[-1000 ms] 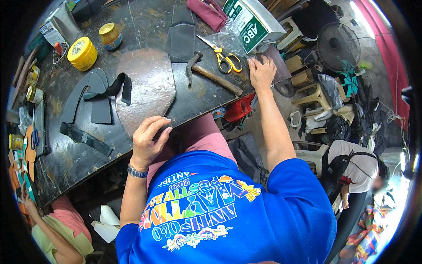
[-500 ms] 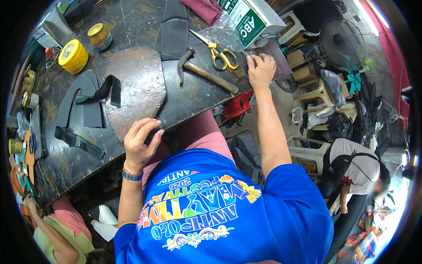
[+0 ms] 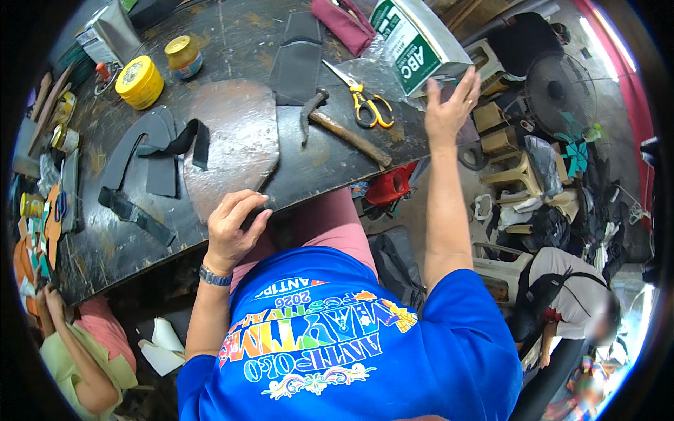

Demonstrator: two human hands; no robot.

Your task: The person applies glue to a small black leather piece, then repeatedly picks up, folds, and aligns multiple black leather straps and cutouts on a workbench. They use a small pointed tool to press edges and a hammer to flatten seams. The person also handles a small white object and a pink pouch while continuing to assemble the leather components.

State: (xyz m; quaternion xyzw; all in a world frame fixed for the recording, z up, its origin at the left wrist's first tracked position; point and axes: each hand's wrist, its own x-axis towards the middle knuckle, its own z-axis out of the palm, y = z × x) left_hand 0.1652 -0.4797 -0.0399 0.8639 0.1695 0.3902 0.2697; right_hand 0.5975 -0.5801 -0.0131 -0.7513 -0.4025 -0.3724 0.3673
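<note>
My right hand (image 3: 451, 112) is open with its fingers spread, beside the lower right corner of a green-and-white rectangular tin (image 3: 418, 45). I cannot tell whether the fingertips touch it. My left hand (image 3: 235, 228) rests at the table's near edge, fingers loosely curled and thumb apart, with nothing visible in it. Just beyond it lies a worn brown slab (image 3: 235, 140). A claw hammer (image 3: 344, 130) with a wooden handle and yellow-and-black scissors (image 3: 368, 105) lie between the slab and my right hand. Black cut pieces (image 3: 163, 151) are left of the slab, some overlapping it.
A yellow tub (image 3: 139, 83) and a yellow-lidded jar (image 3: 184, 56) stand at the back left. Another black piece (image 3: 298, 67) and a maroon pouch (image 3: 344, 27) lie farther back. Two people are nearby, one lower left, one lower right. A fan (image 3: 560, 88) stands beyond the table.
My right hand has lifted from the table edge and moved right, its fingers spreading beside the tin. The whole view has shifted slightly. My left hand keeps its place at the edge.
</note>
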